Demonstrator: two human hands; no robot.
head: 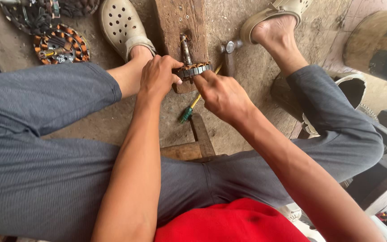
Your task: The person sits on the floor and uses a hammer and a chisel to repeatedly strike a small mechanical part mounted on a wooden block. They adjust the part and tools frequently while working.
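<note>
Down between the person's knees, both hands meet on a small motor rotor [193, 69], a ring of grey metal segments with copper winding showing along its top edge and a shaft rising from its middle; the rotor sits upright on the near end of a wooden block [178, 22] that lies on the dusty concrete floor [242, 67]. The left hand [157, 77] is clenched on the rotor's left side, thumb and fingers curled against the ring; the right hand [222, 96] pinches its right side, fingertips on the segments. Just beyond the right hand a hammer [229, 51] lies on the floor, its steel head beside the block; a screwdriver with a yellow shaft and green handle [189, 112] lies slantwise on the floor under the hands, its upper part hidden behind them. Both legs are in grey trousers, both feet in pale perforated clogs, the left clog [121, 24] left of the block, the right clog [274, 13] to its right; a red shirt shows at the bottom edge. At the upper left a wound stator [61, 45] with orange and black coils lies flat on the floor; at the upper right stands a brown drum [379, 42], only partly in view.
</note>
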